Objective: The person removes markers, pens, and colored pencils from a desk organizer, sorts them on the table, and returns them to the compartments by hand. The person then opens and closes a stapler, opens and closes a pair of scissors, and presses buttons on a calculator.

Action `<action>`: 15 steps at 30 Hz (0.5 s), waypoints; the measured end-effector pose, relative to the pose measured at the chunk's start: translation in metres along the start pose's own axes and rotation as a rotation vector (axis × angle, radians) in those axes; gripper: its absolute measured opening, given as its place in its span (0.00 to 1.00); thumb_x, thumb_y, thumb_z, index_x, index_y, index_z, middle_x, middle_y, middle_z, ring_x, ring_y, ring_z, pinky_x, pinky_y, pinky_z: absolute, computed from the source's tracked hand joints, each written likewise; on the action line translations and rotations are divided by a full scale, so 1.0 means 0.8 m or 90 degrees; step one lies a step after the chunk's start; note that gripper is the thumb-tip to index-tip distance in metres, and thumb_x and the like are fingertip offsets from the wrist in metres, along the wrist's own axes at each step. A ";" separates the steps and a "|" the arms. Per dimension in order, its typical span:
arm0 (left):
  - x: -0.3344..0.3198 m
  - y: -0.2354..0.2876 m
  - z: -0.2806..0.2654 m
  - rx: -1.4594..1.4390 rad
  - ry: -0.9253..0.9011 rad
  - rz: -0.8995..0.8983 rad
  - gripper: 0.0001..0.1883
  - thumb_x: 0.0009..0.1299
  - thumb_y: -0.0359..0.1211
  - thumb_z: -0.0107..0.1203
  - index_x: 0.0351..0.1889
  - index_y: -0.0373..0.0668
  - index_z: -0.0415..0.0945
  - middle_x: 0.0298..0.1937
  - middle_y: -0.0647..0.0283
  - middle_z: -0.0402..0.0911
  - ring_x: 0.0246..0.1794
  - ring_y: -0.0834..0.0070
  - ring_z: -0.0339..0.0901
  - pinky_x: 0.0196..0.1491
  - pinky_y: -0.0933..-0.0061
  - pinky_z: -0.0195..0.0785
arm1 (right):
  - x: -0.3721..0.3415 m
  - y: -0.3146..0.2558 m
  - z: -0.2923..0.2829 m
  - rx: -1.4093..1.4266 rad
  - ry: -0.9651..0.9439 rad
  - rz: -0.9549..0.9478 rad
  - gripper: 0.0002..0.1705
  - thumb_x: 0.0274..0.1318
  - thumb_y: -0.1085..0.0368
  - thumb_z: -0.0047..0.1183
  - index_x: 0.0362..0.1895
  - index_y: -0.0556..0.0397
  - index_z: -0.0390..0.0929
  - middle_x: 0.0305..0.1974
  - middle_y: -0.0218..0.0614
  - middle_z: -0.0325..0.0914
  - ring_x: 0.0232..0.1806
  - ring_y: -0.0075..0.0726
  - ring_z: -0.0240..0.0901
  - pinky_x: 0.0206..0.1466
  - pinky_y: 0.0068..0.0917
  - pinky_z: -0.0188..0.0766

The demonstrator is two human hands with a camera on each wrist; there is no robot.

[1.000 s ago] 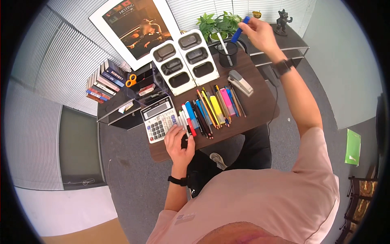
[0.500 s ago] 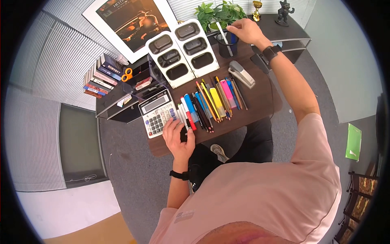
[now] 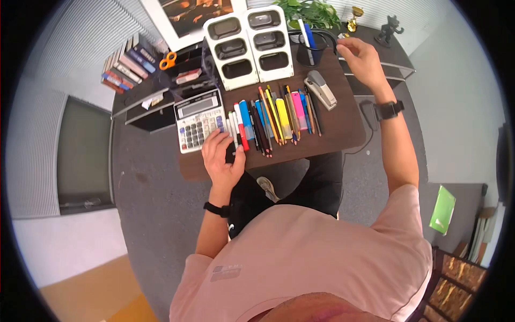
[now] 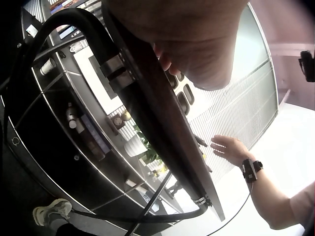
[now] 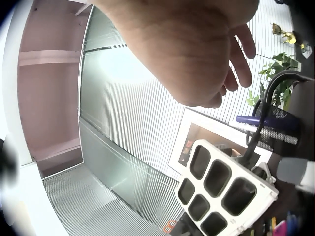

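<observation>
In the head view a black mesh pen cup (image 3: 309, 56) stands at the back right of the desk, holding a blue marker (image 3: 309, 35) and a white one (image 3: 303, 33). My right hand (image 3: 362, 61) hovers just right of the cup, fingers loosely bent with nothing in them. The right wrist view shows the blue marker (image 5: 248, 119) lying inside the cup, apart from the fingers (image 5: 241, 66). At the desk's front edge, my left hand (image 3: 220, 161) rests with relaxed fingers between the calculator (image 3: 198, 121) and a red-and-white marker (image 3: 242, 131).
Several pencils, pens and highlighters (image 3: 281, 118) lie in a row mid-desk. A grey stapler (image 3: 321, 88) sits below the cup. Behind the row stands a white six-slot organiser (image 3: 249, 48). A black curved gooseneck (image 5: 270, 88) arches beside the cup. Plants (image 3: 306, 13) stand behind it.
My right hand has lowered the blue marker into the mesh cup, let go of it and drawn away to the right. The left hand keeps its place at the calculator and markers.
</observation>
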State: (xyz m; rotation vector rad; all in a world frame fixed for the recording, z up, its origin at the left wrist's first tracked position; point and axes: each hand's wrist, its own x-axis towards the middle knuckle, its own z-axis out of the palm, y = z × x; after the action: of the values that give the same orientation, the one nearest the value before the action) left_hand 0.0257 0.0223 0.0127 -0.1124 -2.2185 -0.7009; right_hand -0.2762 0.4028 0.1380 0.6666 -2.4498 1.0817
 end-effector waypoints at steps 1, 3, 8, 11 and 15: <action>0.002 0.000 0.000 0.002 0.006 0.002 0.16 0.69 0.32 0.75 0.53 0.38 0.89 0.60 0.52 0.91 0.72 0.45 0.84 0.75 0.46 0.73 | -0.008 -0.019 -0.003 0.011 -0.031 0.017 0.21 0.78 0.55 0.69 0.63 0.55 0.93 0.53 0.47 0.97 0.55 0.51 0.95 0.60 0.43 0.87; 0.004 0.001 0.002 -0.002 0.014 -0.012 0.16 0.69 0.30 0.74 0.55 0.38 0.89 0.61 0.51 0.91 0.72 0.44 0.84 0.76 0.45 0.73 | -0.028 -0.057 0.000 0.071 -0.089 0.022 0.21 0.77 0.58 0.70 0.64 0.56 0.92 0.52 0.46 0.97 0.54 0.51 0.95 0.60 0.43 0.87; 0.001 0.000 -0.001 -0.019 0.034 -0.020 0.18 0.72 0.30 0.72 0.59 0.37 0.88 0.60 0.50 0.91 0.71 0.45 0.85 0.75 0.46 0.74 | -0.083 -0.155 0.036 0.095 -0.263 -0.033 0.22 0.74 0.63 0.72 0.67 0.56 0.90 0.52 0.47 0.95 0.54 0.51 0.93 0.59 0.42 0.87; 0.001 0.001 0.000 -0.014 0.052 -0.029 0.17 0.70 0.31 0.73 0.56 0.36 0.89 0.59 0.51 0.91 0.70 0.47 0.85 0.74 0.47 0.74 | -0.109 -0.200 0.068 0.078 -0.299 -0.205 0.27 0.65 0.63 0.77 0.66 0.56 0.89 0.60 0.49 0.91 0.60 0.57 0.90 0.65 0.43 0.84; 0.001 0.001 -0.003 -0.016 0.044 -0.033 0.16 0.73 0.30 0.70 0.57 0.36 0.89 0.59 0.50 0.92 0.71 0.47 0.85 0.75 0.47 0.74 | -0.119 -0.212 0.117 0.017 -0.322 -0.311 0.32 0.62 0.60 0.79 0.68 0.54 0.88 0.62 0.45 0.91 0.67 0.58 0.86 0.78 0.51 0.74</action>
State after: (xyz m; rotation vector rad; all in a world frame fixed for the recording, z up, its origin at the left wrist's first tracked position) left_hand 0.0271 0.0220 0.0147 -0.0432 -2.1541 -0.7494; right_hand -0.1177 0.2566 0.1284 1.6107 -2.4442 0.8167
